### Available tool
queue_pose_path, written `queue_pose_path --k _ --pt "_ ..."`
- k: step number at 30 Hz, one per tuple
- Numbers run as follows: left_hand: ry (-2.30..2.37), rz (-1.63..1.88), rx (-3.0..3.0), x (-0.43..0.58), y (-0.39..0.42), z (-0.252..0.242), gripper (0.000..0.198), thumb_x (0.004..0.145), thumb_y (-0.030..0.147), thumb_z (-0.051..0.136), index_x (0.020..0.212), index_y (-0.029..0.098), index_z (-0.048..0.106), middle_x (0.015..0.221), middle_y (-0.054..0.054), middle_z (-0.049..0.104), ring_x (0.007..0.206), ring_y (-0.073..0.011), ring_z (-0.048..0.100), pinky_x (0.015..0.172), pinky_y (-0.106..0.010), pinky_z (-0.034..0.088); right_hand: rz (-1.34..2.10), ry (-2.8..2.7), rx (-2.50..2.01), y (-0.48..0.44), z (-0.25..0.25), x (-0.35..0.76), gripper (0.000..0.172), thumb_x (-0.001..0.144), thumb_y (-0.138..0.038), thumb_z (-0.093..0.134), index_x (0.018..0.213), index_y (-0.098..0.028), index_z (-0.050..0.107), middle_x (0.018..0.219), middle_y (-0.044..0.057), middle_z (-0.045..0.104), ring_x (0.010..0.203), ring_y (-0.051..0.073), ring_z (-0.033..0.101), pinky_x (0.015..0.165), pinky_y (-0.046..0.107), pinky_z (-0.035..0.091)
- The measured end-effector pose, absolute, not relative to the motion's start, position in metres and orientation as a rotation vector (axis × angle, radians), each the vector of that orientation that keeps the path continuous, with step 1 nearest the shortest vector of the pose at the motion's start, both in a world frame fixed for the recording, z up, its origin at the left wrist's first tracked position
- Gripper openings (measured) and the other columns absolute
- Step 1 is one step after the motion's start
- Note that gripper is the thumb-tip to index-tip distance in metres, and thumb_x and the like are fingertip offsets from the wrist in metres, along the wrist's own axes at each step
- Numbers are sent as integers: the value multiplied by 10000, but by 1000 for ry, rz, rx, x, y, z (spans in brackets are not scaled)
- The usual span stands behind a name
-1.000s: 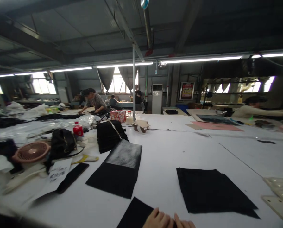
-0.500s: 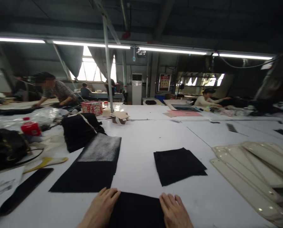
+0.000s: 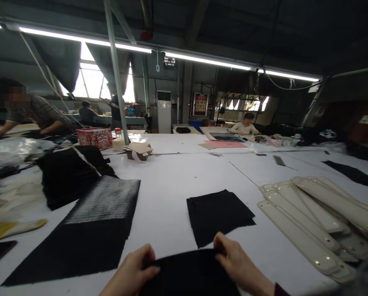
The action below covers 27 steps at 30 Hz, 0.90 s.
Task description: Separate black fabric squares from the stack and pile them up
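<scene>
White tabletop (image 3: 168, 193): left hand (image 3: 136, 267) and right hand (image 3: 233, 259) — each grip pinched near a far corner of one black sheet (image 3: 187, 273). Black stack (image 3: 219, 216) lies just beyond, nearer the right hand.

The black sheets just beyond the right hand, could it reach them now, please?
Probably yes, once free: the right hand is holding a black piece, but nothing appears to cover the black sheets.

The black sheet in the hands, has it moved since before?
Yes. Judged against the grey-patched sheet lying on the table, the held sheet has moved right, farther from it.
</scene>
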<state>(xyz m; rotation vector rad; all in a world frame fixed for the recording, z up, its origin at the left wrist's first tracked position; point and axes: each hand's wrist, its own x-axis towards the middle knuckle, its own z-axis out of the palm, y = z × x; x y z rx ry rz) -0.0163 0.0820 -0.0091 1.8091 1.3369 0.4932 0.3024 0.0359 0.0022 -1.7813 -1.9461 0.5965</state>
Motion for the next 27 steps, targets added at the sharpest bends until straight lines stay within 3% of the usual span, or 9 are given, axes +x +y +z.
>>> queue_pose_path --k 4,7,11,15,19,23,27 --pt "1261 806 1579 59 131 12 271 741 303 664 956 161 580 730 0 614 662 -156 584 587 -249 429 351 -1926 -1932 115 42 361 265 744 -78 481 954 -224 551 937 6 662 907 147 612 804 226 422" --pt "1270 863 1577 97 170 18 382 775 284 654 1124 157 564 875 -38 650 724 -145 616 622 -238 466 186 -1866 -2086 168 60 392 342 769 -80 462 1075 -181 576 1019 96 656 981 222 600 859 323 412" --pt "1306 843 1673 99 188 5 380 723 256 699 1083 161 627 941 -59 672 745 -165 626 647 -261 476 26 -1882 -2192 199 51 400 442 744 -45 470 1158 -142 591 1179 170 602 1135 314 523 936 437 353" --pt "1344 823 1779 85 181 -12 456 713 313 704 1136 153 641 1037 -89 678 823 -208 633 752 -313 486 23 -2004 -2153 208 20 381 432 816 -99 467 1225 -161 588 1297 148 559 1197 307 491 974 438 337" --pt "1402 841 1804 96 185 -27 647 751 370 673 1318 96 526 1244 -165 616 1057 -270 608 922 -358 449 105 -2112 -2075 220 -7 355 436 867 -196 478 1295 -213 558 1381 109 522 1243 278 472 999 436 340" --pt "1429 889 1817 123 191 -36 726 712 263 700 1382 107 465 1229 -135 641 1159 -275 560 1007 -361 402 187 -2171 -1984 228 -24 340 473 849 -201 513 1320 -241 540 1432 90 482 1310 261 415 1041 453 307" --pt "1446 1019 1847 141 186 -41 632 733 122 609 1355 151 502 1258 -94 616 1184 -235 525 1068 -350 341 254 -2167 -1904 228 -33 340 418 819 -182 544 1228 -252 590 1434 70 481 1329 250 392 1057 463 291"
